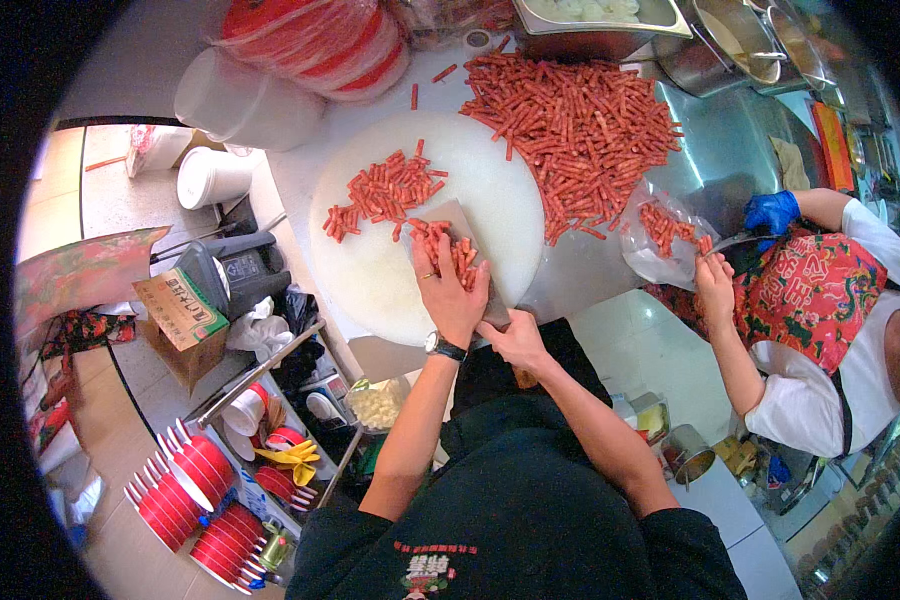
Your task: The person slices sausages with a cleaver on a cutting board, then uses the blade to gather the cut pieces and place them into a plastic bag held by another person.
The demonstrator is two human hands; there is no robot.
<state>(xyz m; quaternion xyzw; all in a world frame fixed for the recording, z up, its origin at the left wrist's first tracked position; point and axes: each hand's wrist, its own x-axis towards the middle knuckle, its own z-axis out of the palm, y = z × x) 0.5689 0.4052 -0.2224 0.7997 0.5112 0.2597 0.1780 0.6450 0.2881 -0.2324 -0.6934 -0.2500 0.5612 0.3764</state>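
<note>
A broad cleaver blade point(461, 221) lies low over a round white chopping board point(495, 187), topped with short red stick-shaped food pieces point(465, 259). My left hand point(454, 304), wearing a ring and a wristwatch, cups those pieces against the blade with its fingers spread over them. Gripping the cleaver at its handle end is my right hand point(521, 345); part of a wooden handle point(525, 377) shows below it. A smaller heap of cut red pieces point(394, 187) sits on the board beyond the blade. Past the board's far right rim spreads a large pile of longer red sticks point(570, 135).
A co-worker point(810, 292) at the right, with one blue glove point(771, 217), holds red pieces over a clear plastic bag point(667, 240). A white bucket point(247, 97), red wrapped stack point(315, 45) and steel pan point(600, 30) border the table. Red paper bowls point(169, 514) stand lower left.
</note>
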